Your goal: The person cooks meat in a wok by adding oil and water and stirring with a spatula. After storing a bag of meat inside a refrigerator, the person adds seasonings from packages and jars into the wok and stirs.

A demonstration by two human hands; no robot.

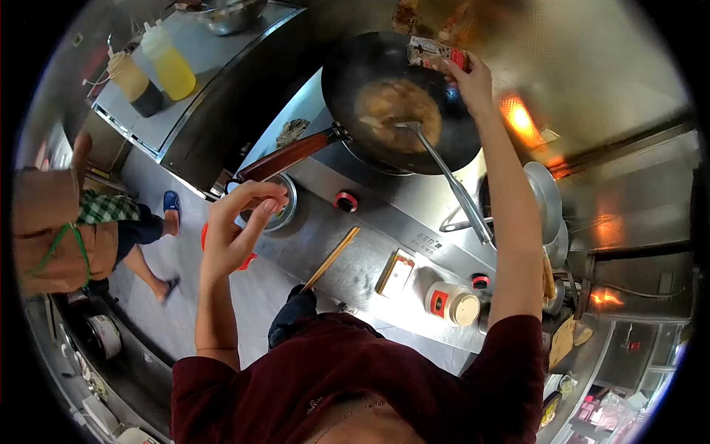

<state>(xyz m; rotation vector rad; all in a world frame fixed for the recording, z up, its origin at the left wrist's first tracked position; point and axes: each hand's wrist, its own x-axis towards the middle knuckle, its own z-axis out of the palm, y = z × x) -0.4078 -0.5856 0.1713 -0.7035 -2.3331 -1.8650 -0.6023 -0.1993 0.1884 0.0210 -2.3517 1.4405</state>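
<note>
A dark wok point(458, 140) with a wooden handle point(288, 154) stands on the steel stove, brown steaming food point(388, 111) inside it. My right hand point(470, 78) is over the wok's far right rim, its fingers closed on a small printed packet point(429, 55). A metal ladle point(451, 181) rests with its head in the food. Near the end of the wok handle, my left hand point(240, 226) hangs in the air, fingers curved and apart, holding nothing. Below it sits a round metal bowl point(290, 203), partly hidden by the hand.
Chopsticks point(331, 257), a small box point(396, 274) and a lidded jar point(452, 304) lie along the counter's near edge. Squeeze bottles point(170, 63) stand on the left counter. Another person point(96, 237) is at the far left. Metal pans point(543, 200) are at right.
</note>
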